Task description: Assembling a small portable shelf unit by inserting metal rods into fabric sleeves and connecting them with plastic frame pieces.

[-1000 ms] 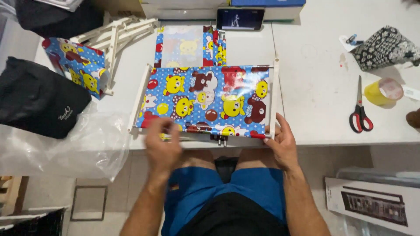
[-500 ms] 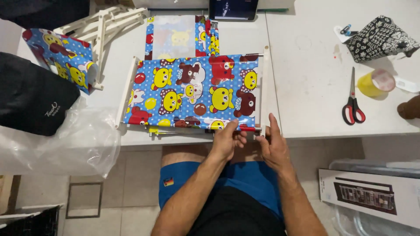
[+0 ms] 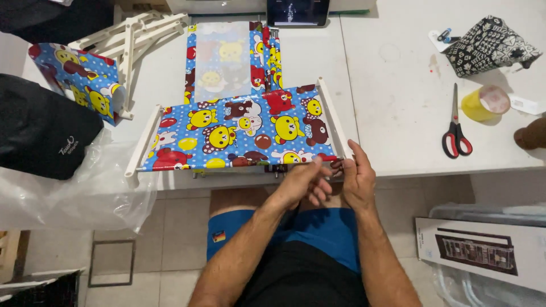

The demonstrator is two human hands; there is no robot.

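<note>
Both hands at the fabric panel's near right corner.
Left hand [image 3: 307,181] pinches the panel [image 3: 239,129] edge, fingers curled; right hand [image 3: 357,177] grips its white rail [image 3: 331,116]. Panel lies at the table [image 3: 392,108] edge; scissors [image 3: 455,126] well right.

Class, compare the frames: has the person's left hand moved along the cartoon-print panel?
Yes. The left hand slid rightward along the cartoon-print panel, from its near-left edge to the right corner.

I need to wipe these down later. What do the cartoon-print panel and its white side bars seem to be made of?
The cartoon-print panel looks like glossy, plastic-coated fabric: it catches glare and lies flat. The white side bars look like matte moulded plastic, though painted metal can't be ruled out.
</note>
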